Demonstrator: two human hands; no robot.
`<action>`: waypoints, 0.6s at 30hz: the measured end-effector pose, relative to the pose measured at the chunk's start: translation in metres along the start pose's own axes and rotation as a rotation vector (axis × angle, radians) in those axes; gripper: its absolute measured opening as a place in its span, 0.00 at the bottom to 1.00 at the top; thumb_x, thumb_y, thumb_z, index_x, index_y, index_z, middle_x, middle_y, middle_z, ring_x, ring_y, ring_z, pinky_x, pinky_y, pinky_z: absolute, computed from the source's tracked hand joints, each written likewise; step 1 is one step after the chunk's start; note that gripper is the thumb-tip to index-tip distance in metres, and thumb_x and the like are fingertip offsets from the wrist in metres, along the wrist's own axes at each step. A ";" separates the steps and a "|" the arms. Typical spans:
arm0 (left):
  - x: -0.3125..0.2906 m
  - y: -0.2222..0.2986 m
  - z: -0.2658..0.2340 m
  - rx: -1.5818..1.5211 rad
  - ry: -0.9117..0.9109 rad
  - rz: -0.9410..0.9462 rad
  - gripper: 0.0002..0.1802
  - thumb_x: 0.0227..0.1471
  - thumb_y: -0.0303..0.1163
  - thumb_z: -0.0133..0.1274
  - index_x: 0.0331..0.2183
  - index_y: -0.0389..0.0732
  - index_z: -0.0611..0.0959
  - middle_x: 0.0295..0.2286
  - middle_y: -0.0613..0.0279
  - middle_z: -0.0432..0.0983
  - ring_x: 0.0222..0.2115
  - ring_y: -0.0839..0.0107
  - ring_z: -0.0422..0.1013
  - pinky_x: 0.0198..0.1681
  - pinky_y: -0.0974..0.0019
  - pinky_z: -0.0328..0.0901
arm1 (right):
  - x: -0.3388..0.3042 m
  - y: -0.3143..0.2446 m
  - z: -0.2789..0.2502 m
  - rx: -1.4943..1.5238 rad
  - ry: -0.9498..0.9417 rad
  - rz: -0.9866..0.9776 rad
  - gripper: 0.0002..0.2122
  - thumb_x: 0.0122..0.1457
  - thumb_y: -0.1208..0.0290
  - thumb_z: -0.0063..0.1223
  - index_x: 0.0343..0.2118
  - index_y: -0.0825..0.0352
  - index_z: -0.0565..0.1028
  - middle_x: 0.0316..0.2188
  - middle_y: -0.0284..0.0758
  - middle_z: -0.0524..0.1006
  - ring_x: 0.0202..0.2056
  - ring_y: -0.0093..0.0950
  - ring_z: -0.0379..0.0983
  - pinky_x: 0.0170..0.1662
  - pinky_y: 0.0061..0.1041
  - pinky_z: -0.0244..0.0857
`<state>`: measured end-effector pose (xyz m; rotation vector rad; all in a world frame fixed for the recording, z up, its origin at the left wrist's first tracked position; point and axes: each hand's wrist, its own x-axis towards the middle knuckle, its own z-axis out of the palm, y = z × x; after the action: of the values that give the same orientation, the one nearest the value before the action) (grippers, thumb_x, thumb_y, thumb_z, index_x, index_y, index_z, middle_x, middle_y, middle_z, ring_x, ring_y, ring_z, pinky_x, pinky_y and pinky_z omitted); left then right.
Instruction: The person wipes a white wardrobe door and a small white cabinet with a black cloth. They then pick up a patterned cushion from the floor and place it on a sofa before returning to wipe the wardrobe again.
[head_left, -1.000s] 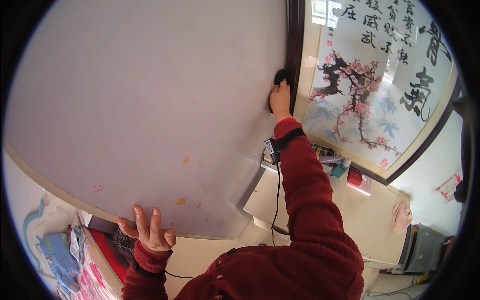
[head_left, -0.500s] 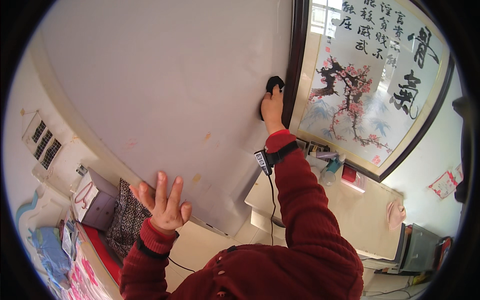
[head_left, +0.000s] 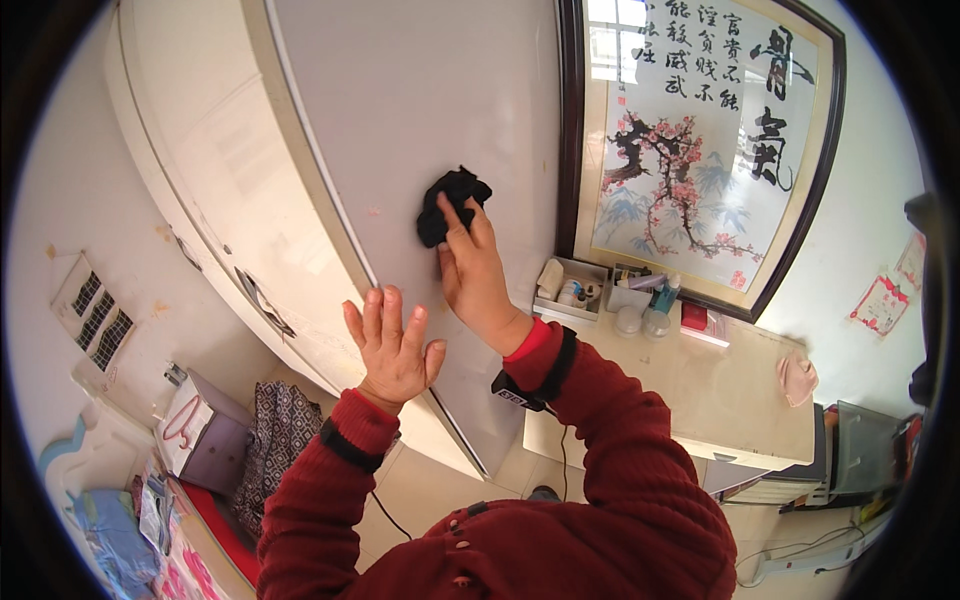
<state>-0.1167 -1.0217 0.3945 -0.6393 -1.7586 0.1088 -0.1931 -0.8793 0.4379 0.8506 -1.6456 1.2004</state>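
My right hand (head_left: 482, 285) presses a crumpled black cloth (head_left: 432, 222) against the pale grey side panel (head_left: 400, 110) of a tall cabinet. Its fingers lie over the cloth, and the thumb sits at the cloth's lower edge. To the left and a little lower, my left hand (head_left: 393, 355) is raised at the panel's front edge with its fingers spread and nothing in them. Whether those fingertips touch the edge I cannot tell. A few faint pinkish marks show on the panel.
Right of the panel, a large framed painting (head_left: 690, 200) stands on a cream dresser (head_left: 700, 400), behind small boxes and bottles (head_left: 640, 295). The cabinet's cream doors (head_left: 230, 150) run along the left. Lower left are a purple-grey box (head_left: 205, 430) and patterned fabric (head_left: 275, 445). Thin cables hang from both wrists.
My right hand has carried the cloth left across the panel, away from the picture frame. My left hand has come right, closer to it. The view has shifted, bringing the cabinet doors into sight.
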 end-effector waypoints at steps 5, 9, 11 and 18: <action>-0.003 0.000 0.005 -0.080 0.089 -0.018 0.32 0.56 0.43 0.42 0.60 0.44 0.59 0.60 0.41 0.48 0.62 0.44 0.42 0.61 0.38 0.29 | 0.037 -0.030 -0.010 -0.089 -0.034 -0.391 0.26 0.47 0.83 0.50 0.52 0.59 0.70 0.50 0.48 0.64 0.57 0.50 0.57 0.53 0.37 0.63; -0.005 -0.001 0.004 -0.074 0.077 -0.016 0.33 0.56 0.44 0.42 0.60 0.44 0.58 0.60 0.39 0.47 0.62 0.43 0.41 0.61 0.37 0.29 | 0.081 -0.039 -0.009 -0.142 0.020 -0.616 0.24 0.45 0.78 0.53 0.49 0.54 0.73 0.50 0.43 0.66 0.56 0.47 0.59 0.53 0.35 0.65; -0.006 -0.001 0.004 -0.077 0.069 -0.010 0.33 0.56 0.44 0.43 0.60 0.44 0.58 0.60 0.40 0.46 0.62 0.42 0.40 0.60 0.36 0.29 | 0.099 -0.035 -0.011 -0.133 0.033 -0.647 0.24 0.46 0.78 0.53 0.49 0.54 0.74 0.49 0.42 0.67 0.55 0.47 0.60 0.53 0.35 0.65; -0.011 -0.003 0.000 -0.038 0.018 0.011 0.35 0.54 0.45 0.43 0.59 0.41 0.58 0.58 0.34 0.47 0.60 0.37 0.40 0.58 0.30 0.32 | 0.153 0.033 -0.017 -0.078 0.191 -0.448 0.24 0.47 0.81 0.49 0.50 0.57 0.72 0.48 0.49 0.67 0.51 0.48 0.63 0.53 0.38 0.62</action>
<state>-0.1159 -1.0293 0.3859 -0.6758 -1.7435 0.0778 -0.2733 -0.8568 0.5719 0.9609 -1.2541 0.8692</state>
